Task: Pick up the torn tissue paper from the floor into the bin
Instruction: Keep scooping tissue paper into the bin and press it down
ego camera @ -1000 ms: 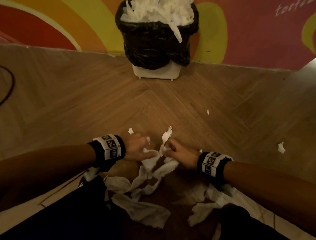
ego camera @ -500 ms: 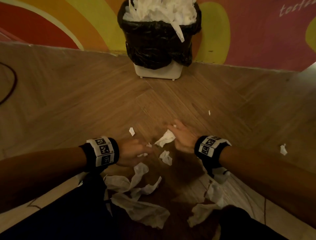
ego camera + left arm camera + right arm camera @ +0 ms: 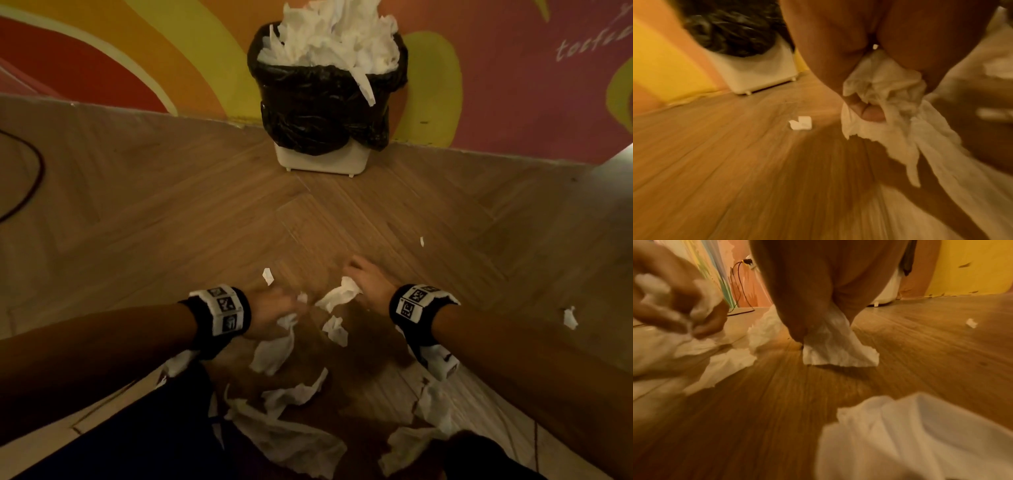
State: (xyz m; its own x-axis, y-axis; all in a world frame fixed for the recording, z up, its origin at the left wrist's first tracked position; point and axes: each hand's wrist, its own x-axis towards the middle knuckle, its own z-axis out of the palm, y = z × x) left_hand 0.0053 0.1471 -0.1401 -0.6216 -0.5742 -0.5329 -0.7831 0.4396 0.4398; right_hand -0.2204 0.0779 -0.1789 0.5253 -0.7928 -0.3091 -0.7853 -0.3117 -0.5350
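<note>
Honestly, much of this is blurred, so I'll say what I can read. From my head view, my left hand grips a long tissue strip; the left wrist view confirms its fingers curl round the bunched paper, the tail trailing toward the floor. My right hand pinches a smaller tissue piece, and the right wrist view shows that piece's lower edge touching or just above the boards; I cannot tell which. More torn tissue lies near my knees, partly cut off by the frame's bottom edge, with small scraps scattered farther out. Well apart, against the painted wall, stands the bin, black liner overflowing with white paper, its top cropped from sight.
</note>
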